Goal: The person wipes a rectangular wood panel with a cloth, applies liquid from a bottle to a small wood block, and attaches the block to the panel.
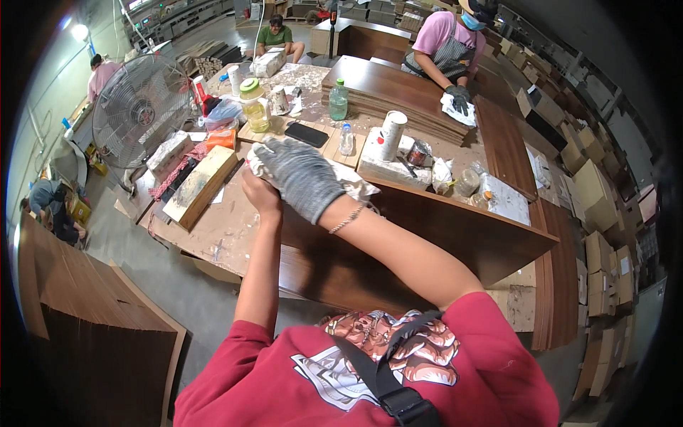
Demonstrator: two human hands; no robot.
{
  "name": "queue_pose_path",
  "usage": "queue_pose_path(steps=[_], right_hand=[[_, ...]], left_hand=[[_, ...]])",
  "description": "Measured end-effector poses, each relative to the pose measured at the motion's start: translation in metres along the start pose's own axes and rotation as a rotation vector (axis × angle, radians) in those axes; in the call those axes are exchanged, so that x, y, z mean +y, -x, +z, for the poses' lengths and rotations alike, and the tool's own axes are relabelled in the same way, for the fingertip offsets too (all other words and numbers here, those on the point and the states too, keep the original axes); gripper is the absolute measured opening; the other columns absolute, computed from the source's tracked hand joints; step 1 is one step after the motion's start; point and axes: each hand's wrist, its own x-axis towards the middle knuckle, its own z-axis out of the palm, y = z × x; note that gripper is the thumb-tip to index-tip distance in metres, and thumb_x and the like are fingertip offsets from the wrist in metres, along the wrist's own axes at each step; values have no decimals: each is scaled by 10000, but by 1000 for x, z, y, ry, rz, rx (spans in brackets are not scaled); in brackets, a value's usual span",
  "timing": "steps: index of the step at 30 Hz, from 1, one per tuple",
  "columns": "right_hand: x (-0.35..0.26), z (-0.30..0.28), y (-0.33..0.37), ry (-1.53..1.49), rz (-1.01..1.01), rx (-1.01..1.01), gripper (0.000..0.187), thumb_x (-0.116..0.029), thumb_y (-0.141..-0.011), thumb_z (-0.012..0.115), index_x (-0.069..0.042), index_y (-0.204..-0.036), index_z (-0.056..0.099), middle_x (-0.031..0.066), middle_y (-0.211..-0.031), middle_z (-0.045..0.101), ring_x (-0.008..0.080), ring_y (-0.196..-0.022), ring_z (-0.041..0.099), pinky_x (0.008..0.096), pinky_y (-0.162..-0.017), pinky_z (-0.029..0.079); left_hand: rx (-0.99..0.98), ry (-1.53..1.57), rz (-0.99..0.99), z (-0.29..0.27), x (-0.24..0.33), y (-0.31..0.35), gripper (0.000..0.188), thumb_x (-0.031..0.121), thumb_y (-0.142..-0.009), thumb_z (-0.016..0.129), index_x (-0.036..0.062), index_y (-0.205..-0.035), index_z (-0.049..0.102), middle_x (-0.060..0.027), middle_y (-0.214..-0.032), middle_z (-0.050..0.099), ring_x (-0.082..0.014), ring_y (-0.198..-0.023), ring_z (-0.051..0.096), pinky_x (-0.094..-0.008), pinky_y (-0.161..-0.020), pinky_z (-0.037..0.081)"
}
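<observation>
On brown panel (427, 228) edge: gloved right hand (302, 174) spread flat over white rag (352, 186); bare left hand (257, 192) pinches rag underneath.

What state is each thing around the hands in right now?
Right hand: gloved, pressing on the white cloth.
Left hand: bare, gripping the cloth's edge.
Wood panel: upright on edge.
Green-capped bottle: upright, capped.
Black phone: lying flat.

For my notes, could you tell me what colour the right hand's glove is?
Speckled grey, on the right hand; the head view shows it.
</observation>
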Motion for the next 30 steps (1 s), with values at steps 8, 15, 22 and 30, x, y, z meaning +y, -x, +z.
queue_pose_path(steps=[8,15,22,30], right_hand=[[4,-87,70,268,58,-94,418,-137,-849,606,-106,-1265,633,181,-1284,611,327,-1127,605,451,-982,473],[-16,-50,48,73,218,-23,310,-196,-890,542,-76,-1159,640,159,-1112,669,321,-1067,630,448,-948,474],[19,-129,200,432,386,203,470,-218,-912,591,-128,-1373,575,43,-1419,574,290,-1307,497,475,-1123,345],[88,-293,393,818,729,462,317,-62,-955,468,-76,-1230,625,89,-1207,652,259,-1175,576,399,-1071,418]], left_hand=[[-5,348,-320,-6,22,-6,523,364,-1066,427,-78,-1301,577,-191,-1347,592,-269,-1283,536,-369,-1120,359],[-201,686,-631,2,60,-13,406,333,-1063,444,11,-1175,664,-88,-1061,708,-185,-933,679,-362,-878,544],[14,504,-495,-3,55,-17,367,347,-980,529,18,-1010,690,-28,-861,570,-153,-792,575,-317,-715,520],[68,431,-372,-10,38,-13,366,347,-1014,440,40,-1120,608,-84,-969,582,-242,-919,646,-388,-822,580]])
